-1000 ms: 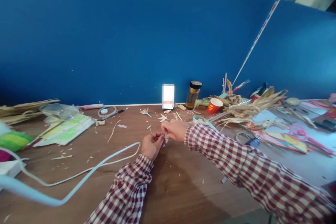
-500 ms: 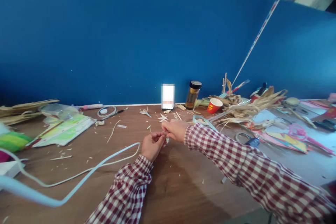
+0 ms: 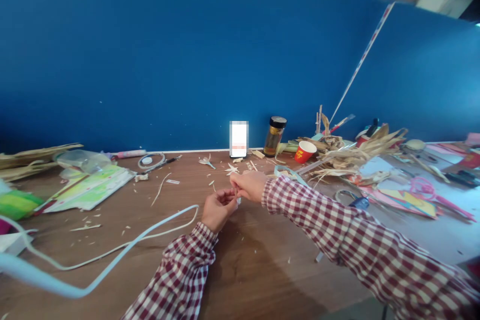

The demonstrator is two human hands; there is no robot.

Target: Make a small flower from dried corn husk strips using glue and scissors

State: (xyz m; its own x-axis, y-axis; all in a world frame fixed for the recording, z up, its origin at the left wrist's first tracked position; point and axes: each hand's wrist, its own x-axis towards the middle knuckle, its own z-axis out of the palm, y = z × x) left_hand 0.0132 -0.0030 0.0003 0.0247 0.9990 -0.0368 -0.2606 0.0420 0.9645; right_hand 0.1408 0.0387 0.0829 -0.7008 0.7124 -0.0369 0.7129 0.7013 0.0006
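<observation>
My left hand [image 3: 218, 208] and my right hand [image 3: 250, 186] meet above the middle of the wooden table [image 3: 247, 280]. Both have their fingers pinched together at the same spot. A small pale bit shows at the fingertips; the rest of it is covered, and I cannot make out what it is. Just beyond the hands lie pale star-shaped pieces [image 3: 232, 167] and thin scraps. Behind them a phone [image 3: 239, 140] with a bright screen stands upright against the blue partition.
A white cable [image 3: 142, 235] loops across the left front. A dark-lidded jar [image 3: 275, 137] and a red paper cup [image 3: 305, 152] stand at the back. Dried corn husks [image 3: 360, 152] and pink scissors [image 3: 442, 200] lie to the right, a green-and-white packet [image 3: 93, 190] to the left.
The hands stay together in almost the same place, with only slight finger movement. The whole view has shifted a little.
</observation>
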